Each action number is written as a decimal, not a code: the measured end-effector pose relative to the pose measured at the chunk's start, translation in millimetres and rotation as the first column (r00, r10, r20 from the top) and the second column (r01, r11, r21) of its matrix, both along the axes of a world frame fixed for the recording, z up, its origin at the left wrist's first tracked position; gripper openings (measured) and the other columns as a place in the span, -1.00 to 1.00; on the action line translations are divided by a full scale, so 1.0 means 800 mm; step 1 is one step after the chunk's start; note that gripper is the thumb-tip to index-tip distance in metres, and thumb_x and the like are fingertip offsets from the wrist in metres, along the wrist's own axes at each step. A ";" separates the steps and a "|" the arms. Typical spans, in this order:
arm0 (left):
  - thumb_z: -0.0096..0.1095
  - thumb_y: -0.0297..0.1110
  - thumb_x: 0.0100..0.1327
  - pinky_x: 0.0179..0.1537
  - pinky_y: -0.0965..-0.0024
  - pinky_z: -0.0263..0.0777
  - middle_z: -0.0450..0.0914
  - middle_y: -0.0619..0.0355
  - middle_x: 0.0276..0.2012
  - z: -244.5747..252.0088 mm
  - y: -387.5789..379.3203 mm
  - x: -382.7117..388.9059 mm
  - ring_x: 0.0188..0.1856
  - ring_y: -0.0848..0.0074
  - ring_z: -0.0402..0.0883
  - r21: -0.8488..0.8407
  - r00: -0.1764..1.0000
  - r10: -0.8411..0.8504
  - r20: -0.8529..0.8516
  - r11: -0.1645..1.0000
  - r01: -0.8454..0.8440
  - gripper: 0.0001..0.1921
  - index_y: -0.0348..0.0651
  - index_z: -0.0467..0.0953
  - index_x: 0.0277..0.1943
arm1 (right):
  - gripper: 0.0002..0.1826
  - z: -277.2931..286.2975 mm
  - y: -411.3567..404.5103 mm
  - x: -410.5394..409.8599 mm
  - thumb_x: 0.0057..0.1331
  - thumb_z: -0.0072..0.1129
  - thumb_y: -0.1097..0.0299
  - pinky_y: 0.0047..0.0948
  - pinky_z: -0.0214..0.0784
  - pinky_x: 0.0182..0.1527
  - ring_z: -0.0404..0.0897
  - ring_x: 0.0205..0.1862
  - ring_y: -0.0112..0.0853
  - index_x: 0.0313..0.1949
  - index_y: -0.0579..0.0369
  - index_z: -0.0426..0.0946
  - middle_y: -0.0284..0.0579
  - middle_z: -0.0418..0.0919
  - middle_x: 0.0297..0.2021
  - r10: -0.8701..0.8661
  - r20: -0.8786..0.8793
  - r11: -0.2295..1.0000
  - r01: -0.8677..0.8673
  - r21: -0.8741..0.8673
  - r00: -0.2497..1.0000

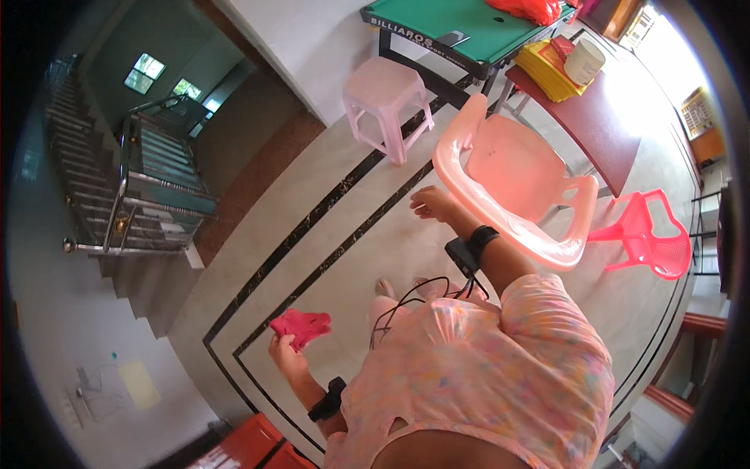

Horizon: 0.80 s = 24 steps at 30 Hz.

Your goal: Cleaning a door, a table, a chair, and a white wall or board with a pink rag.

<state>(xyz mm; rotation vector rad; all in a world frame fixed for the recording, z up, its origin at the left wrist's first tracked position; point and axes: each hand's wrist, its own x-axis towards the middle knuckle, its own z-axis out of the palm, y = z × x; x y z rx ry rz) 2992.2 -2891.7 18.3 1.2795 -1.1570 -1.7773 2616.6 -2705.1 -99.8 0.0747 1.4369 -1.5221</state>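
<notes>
My left hand (285, 354) holds a crumpled pink cloth (302, 327) out to the left, above the tiled floor. My right hand (432, 203) is stretched forward with nothing in it, its fingers loosely bent and apart. It is nearest to a peach plastic armchair (515, 167), beside the curved rim; whether it touches the rim cannot be told. Black straps circle both wrists, and a small black box (463, 256) sits at the right one. Black cables (404, 302) loop down in front of my patterned shirt (486, 375).
Ahead stand a pale pink stool (384, 85) and a green-topped billiard table (433, 26). A dark red table (586, 126) bears yellow packets (548, 70) and a white tub (585, 61). Right is a small pink chair (650, 237); left, a staircase with metal railing (164, 182). Red furniture (246, 445) stands lower left.
</notes>
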 end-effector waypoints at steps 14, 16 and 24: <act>-0.08 -0.60 -0.11 -0.63 0.46 0.32 0.42 0.16 -0.55 -0.005 -0.263 -0.244 -0.57 0.51 0.43 0.023 0.892 -0.434 0.128 0.900 0.435 -0.90 -0.32 0.37 -0.46 | -0.83 -0.003 -0.021 -0.083 0.08 0.03 0.33 -0.44 0.33 -0.47 0.43 -0.54 -0.41 -0.36 0.11 0.36 -0.19 0.46 -0.49 -0.604 0.002 0.788 0.597 0.150 0.797; -0.09 -0.61 -0.12 -0.58 0.46 0.34 0.43 0.15 -0.53 -0.012 -0.283 -0.286 -0.56 0.52 0.44 0.003 0.849 -0.521 0.085 0.852 0.523 -0.88 -0.34 0.39 -0.45 | -0.84 0.012 -0.026 -0.089 0.08 0.04 0.33 -0.44 0.33 -0.48 0.42 -0.56 -0.42 -0.37 0.11 0.37 -0.18 0.46 -0.49 -0.623 -0.032 0.769 0.619 0.160 0.782; -0.08 -0.63 -0.11 -0.52 0.49 0.38 0.47 0.14 -0.48 -0.033 -0.272 -0.472 -0.53 0.53 0.48 -0.096 0.589 -0.808 0.022 0.585 0.806 -0.79 -0.42 0.42 -0.34 | -0.82 0.022 -0.018 -0.161 0.12 -0.04 0.35 -0.48 0.26 -0.53 0.41 -0.60 -0.47 -0.31 0.15 0.39 -0.17 0.47 -0.49 -0.633 -0.186 0.736 0.659 0.154 0.751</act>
